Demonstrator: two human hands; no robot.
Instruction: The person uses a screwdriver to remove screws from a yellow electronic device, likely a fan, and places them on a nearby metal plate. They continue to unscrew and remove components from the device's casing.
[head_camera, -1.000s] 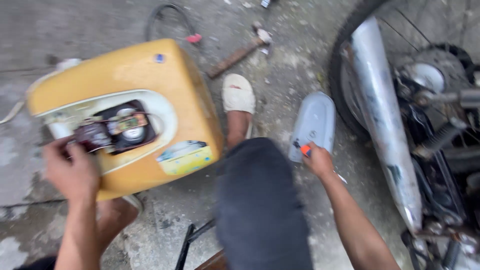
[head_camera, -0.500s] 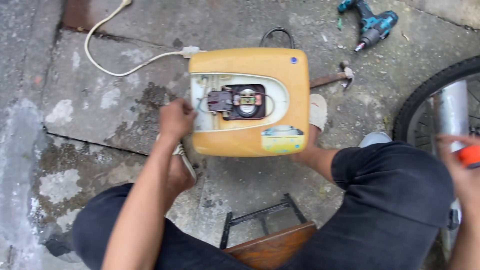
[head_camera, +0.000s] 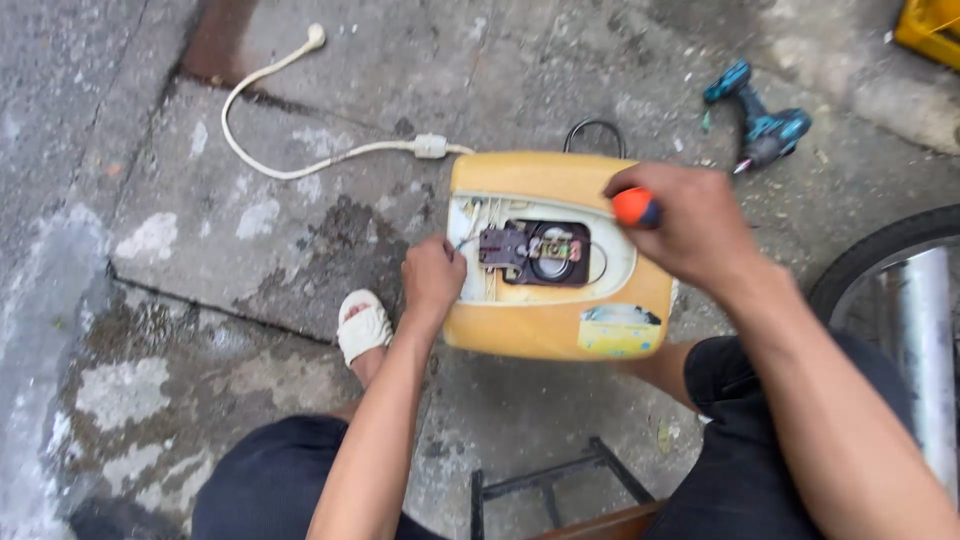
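Two hands meet our rounded yellow casing (head_camera: 540, 325): left (head_camera: 432, 278) fisted on its edge, right (head_camera: 690, 225) clamped around an orange-handled tool (head_camera: 636, 208).

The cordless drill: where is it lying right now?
In the head view the teal cordless drill lies on the concrete ground at upper right, beyond the yellow appliance casing and above the right hand.

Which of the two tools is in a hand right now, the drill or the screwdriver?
The screwdriver, orange-handled, is gripped in the right hand over the yellow casing. The teal drill lies untouched on the concrete beyond it.
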